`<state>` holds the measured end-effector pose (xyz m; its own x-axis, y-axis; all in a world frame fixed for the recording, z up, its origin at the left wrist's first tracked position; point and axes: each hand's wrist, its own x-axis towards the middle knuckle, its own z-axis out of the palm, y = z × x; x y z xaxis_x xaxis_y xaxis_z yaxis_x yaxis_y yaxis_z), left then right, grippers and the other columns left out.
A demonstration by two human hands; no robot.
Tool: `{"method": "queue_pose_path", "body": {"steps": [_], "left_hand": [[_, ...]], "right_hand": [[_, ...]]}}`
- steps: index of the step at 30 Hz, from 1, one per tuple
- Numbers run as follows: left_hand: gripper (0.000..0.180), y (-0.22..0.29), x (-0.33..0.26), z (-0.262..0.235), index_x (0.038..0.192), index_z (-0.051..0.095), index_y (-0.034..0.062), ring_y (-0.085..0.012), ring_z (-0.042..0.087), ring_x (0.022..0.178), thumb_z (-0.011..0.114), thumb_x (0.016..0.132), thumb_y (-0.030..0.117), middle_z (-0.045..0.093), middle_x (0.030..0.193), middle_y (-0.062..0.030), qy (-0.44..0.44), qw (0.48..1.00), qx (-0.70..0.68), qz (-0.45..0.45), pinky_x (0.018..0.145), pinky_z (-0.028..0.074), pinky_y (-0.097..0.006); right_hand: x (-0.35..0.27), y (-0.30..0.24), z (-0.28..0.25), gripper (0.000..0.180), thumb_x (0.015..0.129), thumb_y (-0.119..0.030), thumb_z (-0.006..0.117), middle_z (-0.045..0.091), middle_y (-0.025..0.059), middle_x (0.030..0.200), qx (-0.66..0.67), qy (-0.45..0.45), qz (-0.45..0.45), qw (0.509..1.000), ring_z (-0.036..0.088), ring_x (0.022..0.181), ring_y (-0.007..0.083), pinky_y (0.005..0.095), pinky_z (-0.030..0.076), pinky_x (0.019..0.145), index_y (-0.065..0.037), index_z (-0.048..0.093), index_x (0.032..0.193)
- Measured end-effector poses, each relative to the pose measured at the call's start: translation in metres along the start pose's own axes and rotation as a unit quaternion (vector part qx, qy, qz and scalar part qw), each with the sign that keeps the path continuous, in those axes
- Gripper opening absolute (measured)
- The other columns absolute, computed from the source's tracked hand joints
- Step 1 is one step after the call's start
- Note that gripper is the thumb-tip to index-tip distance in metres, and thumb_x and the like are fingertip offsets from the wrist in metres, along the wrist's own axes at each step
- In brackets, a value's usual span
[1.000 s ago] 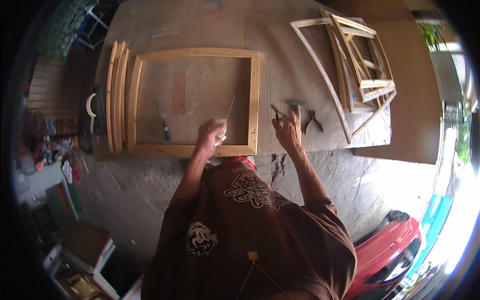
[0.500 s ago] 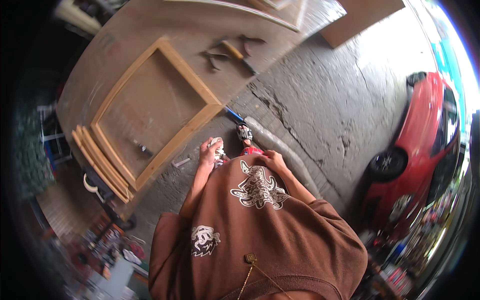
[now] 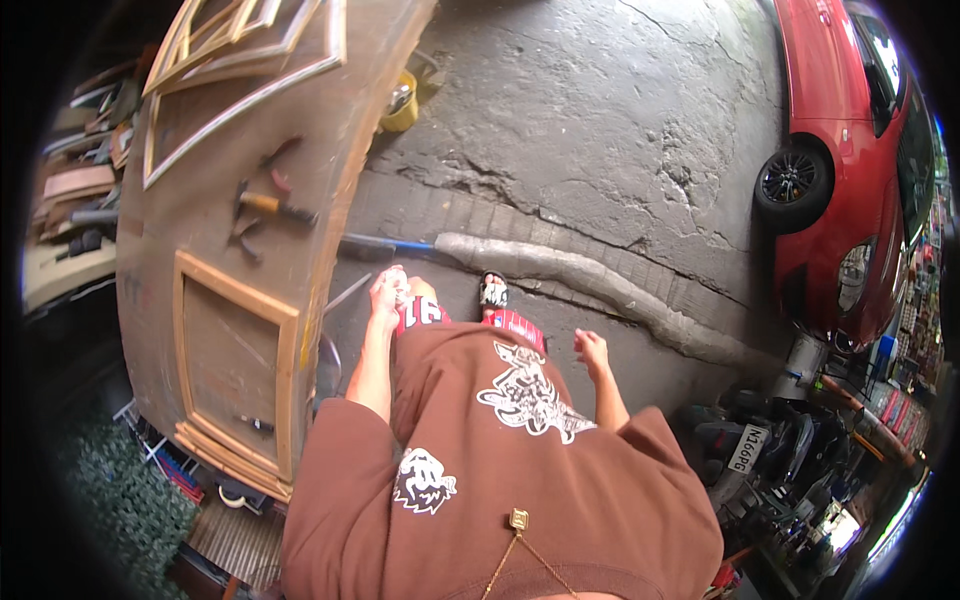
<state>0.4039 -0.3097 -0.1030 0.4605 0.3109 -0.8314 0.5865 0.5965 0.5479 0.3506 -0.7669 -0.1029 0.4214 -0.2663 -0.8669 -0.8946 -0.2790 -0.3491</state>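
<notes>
At the near edge of the wooden worktable [image 3: 225,130], my left hand [image 3: 384,297] is closed around a crumpled white thing [image 3: 401,284], cloth or paper by its look. My right hand [image 3: 592,349] hangs out to the right side, fingers loosely bent and a little apart, with nothing seen in it. A wooden frame [image 3: 290,380] lies on the table, left of my left hand. Beyond it are a hammer with a yellow and black handle [image 3: 277,207] and pliers with reddish handles [image 3: 277,170].
Further up the table lie pale frames [image 3: 245,112]. A yellow bucket [image 3: 400,108] stands beside the table. Across the cracked concrete floor runs a raised ridge [image 3: 560,262], with a blue bar [image 3: 400,244] at its left end. A red car [image 3: 835,200] and a motorcycle [image 3: 755,430] stand right.
My view has turned right and I have moved along the table. My right hand has left the front of my shirt and swung outward. My left hand keeps the white thing.
</notes>
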Motion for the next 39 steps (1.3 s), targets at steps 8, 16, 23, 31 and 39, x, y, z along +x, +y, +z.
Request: {"method": "queue_pose_path", "body": {"steps": [8,16,23,31,39], "left_hand": [[0.016,0.074,0.206,0.133,0.092,0.061,0.0174,-0.001,0.032,0.041,0.056,0.095,0.033,0.046,0.062,0.0108,-0.001,1.0,0.008,-0.003,0.037,0.021,-0.022],[0.028,0.174,0.504,0.192,0.076,0.054,0.0196,-0.0027,0.037,0.039,0.07,0.083,0.042,0.046,0.058,0.0091,0.239,0.961,0.03,0.133,0.033,0.019,-0.02],[0.062,0.222,0.65,0.192,0.132,0.051,0.0067,-0.0364,0.048,0.122,0.055,0.086,0.048,0.049,0.136,-0.0175,0.351,0.858,0.334,0.167,0.101,0.038,-0.043],[0.044,0.201,0.623,0.202,0.128,0.056,0.0167,-0.0335,0.05,0.117,0.054,0.085,0.019,0.055,0.126,-0.016,0.396,0.779,0.418,0.248,0.099,0.038,-0.044],[0.047,0.136,0.53,0.2,0.125,0.052,0.0122,-0.0314,0.063,0.099,0.056,0.079,0.003,0.067,0.105,-0.0151,0.398,0.809,0.316,0.295,0.088,0.047,-0.042]], "right_hand": [[0.02,-0.009,-0.024,0.03,0.086,-0.037,0.063,0.064,-0.0002,0.085,0.075,0.059,0.061,0.994,0.06,0.079,0.0136,0.0335,0.046,0.066,-0.011,0.065,0.1],[0.039,-0.025,0.041,0.022,0.088,-0.027,0.065,0.063,-0.0002,0.079,0.118,0.064,0.231,0.964,0.057,0.071,0.01,0.0263,0.045,0.057,-0.006,0.066,0.096],[0.088,-0.079,0.091,0.024,0.092,-0.026,0.061,0.067,0.004,0.095,0.187,-0.021,0.296,0.936,0.063,0.088,0.0143,0.0305,0.048,0.072,-0.005,0.064,0.104],[0.097,-0.162,0.077,0.028,0.092,-0.025,0.061,0.066,0.0075,0.101,0.187,0.006,0.294,0.937,0.063,0.092,0.0175,0.03,0.049,0.073,-0.004,0.062,0.11],[0.079,-0.105,0.066,0.031,0.091,-0.028,0.062,0.067,0.0082,0.102,0.211,-0.005,0.201,0.957,0.064,0.095,0.0185,0.0309,0.05,0.073,-0.003,0.063,0.109]]}}
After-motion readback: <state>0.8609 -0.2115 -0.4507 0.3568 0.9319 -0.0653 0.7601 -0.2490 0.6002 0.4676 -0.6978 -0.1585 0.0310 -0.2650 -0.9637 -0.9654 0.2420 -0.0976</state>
